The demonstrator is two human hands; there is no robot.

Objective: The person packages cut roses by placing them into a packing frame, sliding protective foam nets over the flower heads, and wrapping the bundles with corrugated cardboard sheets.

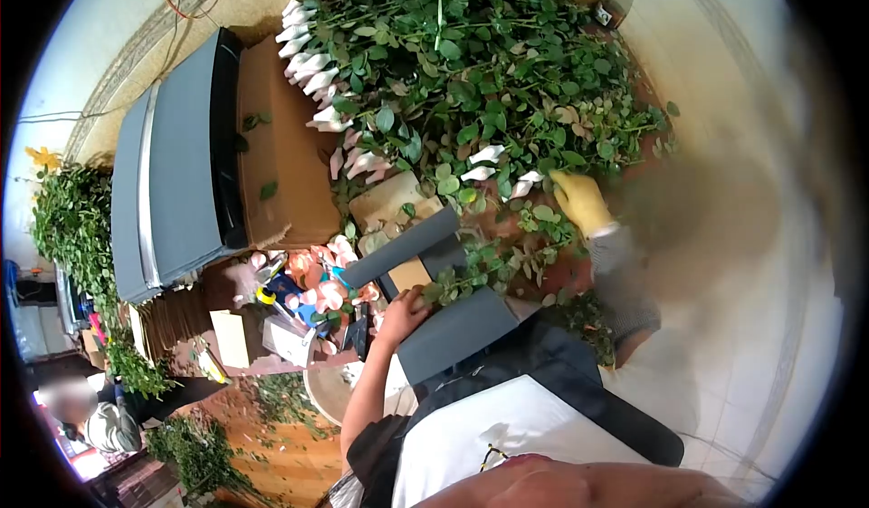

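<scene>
White clothing (pixel 480 426) fronts a grey-padded holder (pixel 407 244), few stems (pixel 463 280) placed, a flower pile (pixel 480 64) remaining, left hand (pixel 404 314) and right hand (pixel 584 204) grip unclear.

the leafy pile (pixel 480 73) blocks the way ahead, and the grey box (pixel 181 164) walls off the left side. between left hand (pixel 405 315) and right hand (pixel 582 204), a hand could pass over loose leafy stems (pixel 478 273).
</scene>
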